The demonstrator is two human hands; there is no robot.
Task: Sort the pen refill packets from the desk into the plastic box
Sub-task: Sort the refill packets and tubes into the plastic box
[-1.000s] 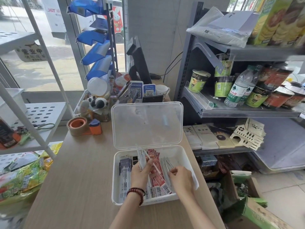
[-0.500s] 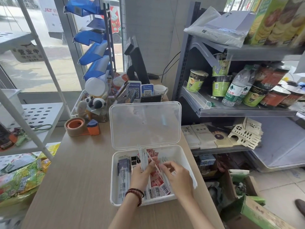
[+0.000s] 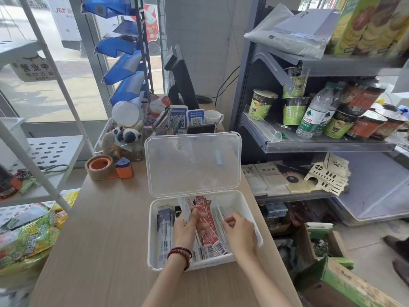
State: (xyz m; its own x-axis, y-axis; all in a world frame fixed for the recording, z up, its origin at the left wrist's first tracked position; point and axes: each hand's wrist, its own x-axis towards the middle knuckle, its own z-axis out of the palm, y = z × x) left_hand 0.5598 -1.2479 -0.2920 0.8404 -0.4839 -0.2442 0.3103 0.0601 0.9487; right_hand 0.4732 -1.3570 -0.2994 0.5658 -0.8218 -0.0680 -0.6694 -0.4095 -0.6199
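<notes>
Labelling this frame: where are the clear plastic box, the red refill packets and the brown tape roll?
Clear plastic box (image 3: 152, 238): head view, left wall.
Red refill packets (image 3: 213, 237): head view, printed face.
Brown tape roll (image 3: 97, 175): head view, outer side.

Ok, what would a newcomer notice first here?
The clear plastic box on the right of the desk, lid propped open, both hands inside: the left hand grips clear packets, the right hand touches others beside red packets. Then the noodle cups shelved at right.
</notes>
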